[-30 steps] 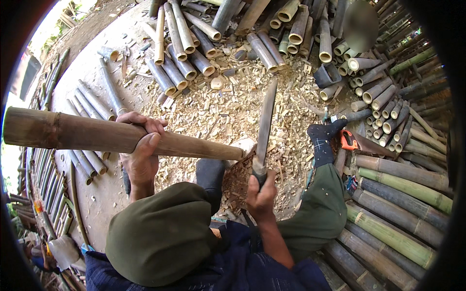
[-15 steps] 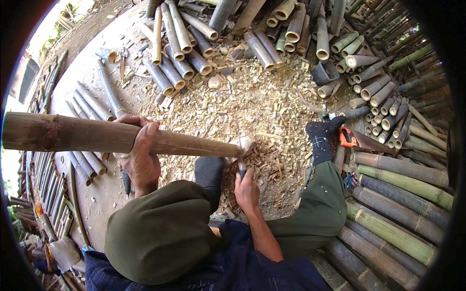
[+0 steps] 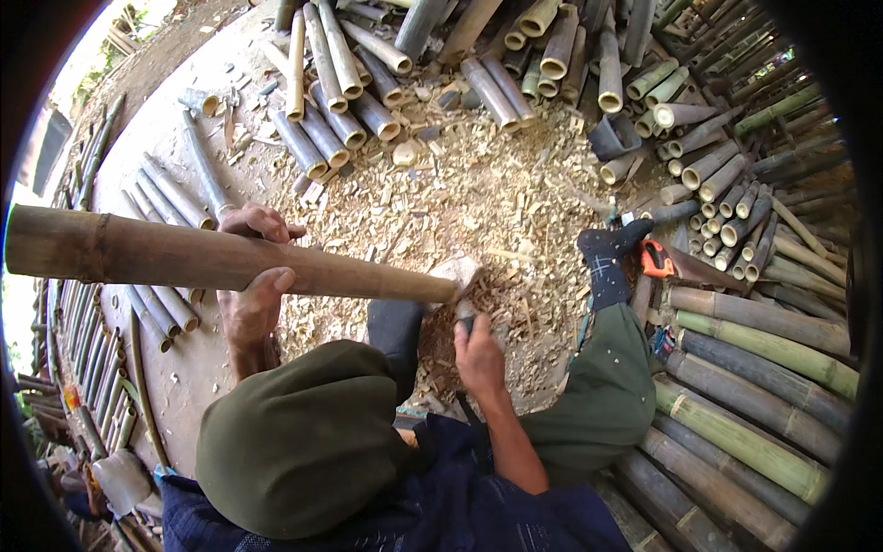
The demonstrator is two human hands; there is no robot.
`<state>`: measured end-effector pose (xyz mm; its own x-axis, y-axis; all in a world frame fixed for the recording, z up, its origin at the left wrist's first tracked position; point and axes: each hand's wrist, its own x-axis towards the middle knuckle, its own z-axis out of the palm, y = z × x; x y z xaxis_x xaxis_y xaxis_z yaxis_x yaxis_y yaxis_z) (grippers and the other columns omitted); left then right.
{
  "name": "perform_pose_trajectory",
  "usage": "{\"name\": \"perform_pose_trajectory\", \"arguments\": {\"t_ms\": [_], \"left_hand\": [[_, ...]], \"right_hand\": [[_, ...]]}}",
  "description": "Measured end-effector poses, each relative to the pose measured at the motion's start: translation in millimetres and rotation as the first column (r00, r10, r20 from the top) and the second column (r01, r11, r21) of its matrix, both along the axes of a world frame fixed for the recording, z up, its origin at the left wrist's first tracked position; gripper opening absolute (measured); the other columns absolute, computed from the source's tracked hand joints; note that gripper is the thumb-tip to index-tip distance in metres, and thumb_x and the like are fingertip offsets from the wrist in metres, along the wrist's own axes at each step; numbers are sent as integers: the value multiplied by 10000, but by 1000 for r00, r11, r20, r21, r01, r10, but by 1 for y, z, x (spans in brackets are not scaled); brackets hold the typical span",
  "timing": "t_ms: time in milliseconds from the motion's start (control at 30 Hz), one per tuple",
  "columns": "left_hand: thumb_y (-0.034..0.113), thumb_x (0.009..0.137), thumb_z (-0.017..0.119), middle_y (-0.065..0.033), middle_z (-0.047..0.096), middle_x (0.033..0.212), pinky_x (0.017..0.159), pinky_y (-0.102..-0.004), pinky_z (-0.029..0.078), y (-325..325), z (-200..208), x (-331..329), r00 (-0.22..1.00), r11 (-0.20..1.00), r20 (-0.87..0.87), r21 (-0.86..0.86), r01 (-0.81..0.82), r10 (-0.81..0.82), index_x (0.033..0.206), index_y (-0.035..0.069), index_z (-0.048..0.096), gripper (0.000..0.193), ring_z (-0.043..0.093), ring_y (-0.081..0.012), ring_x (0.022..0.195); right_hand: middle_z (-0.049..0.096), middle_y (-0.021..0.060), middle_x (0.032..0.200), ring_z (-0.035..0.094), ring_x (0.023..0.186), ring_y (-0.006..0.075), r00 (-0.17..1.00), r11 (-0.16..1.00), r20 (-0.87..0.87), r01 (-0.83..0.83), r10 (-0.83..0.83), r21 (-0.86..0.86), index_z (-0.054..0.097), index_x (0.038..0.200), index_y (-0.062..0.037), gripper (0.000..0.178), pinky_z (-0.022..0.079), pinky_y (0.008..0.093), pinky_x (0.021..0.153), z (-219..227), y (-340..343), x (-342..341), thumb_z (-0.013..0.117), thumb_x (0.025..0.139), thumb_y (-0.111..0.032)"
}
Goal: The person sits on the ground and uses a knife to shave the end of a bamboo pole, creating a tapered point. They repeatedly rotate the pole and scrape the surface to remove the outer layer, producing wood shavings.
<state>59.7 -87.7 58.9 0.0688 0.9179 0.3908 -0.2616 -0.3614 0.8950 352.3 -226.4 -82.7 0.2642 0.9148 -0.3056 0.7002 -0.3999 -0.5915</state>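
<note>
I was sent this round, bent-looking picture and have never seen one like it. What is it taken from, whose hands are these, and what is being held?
It comes from a wide-angle camera worn on a person's head, looking down, so straight edges bend near the rim. No machine: both hands are the person's own. The left hand grips a long bamboo pole lying across the knees. The right hand holds the handle of a blade at the pole's far end; the blade itself is mostly hidden. The ground is covered with wood chips. Cut bamboo pieces lie heaped ahead, and longer green stalks are stacked to the right.
</note>
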Motion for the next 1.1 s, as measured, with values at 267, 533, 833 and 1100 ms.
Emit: {"name": "perform_pose_trajectory", "arguments": {"t_ms": [267,533,833,1100], "left_hand": [[82,880,811,-75,643,1028,922,-347,523,-10,1,13,811,827,206,-281,-487,548,1244,-11,553,456,656,-203,1000],[20,874,811,-35,623,984,841,-308,492,-7,11,43,759,759,107,-232,-609,642,1111,30,609,312,593,-131,888],[-39,839,762,-84,623,995,1027,-412,496,-8,2,17,889,913,218,-164,-374,403,1206,27,550,429,640,-211,981],[41,872,762,-90,625,1047,963,-388,518,-7,7,18,862,842,7,-219,-493,507,1197,16,556,386,631,-187,998]], "right_hand": [[673,295,811,672,769,513,981,981,-191,24,13,192,506,1098,-2,321,504,580,625,81,12,-8,592,1040,-305],[672,320,859,667,819,534,996,994,36,85,-83,-63,525,1128,-19,333,511,607,703,-22,-10,-11,571,1034,-335],[661,264,759,652,701,512,961,910,-277,122,-8,397,505,1075,-5,284,491,553,588,88,14,-21,604,1042,-269],[661,329,904,655,884,528,994,1000,-110,7,-7,3,538,1130,14,395,505,584,747,-4,5,0,550,1045,-371]]}}
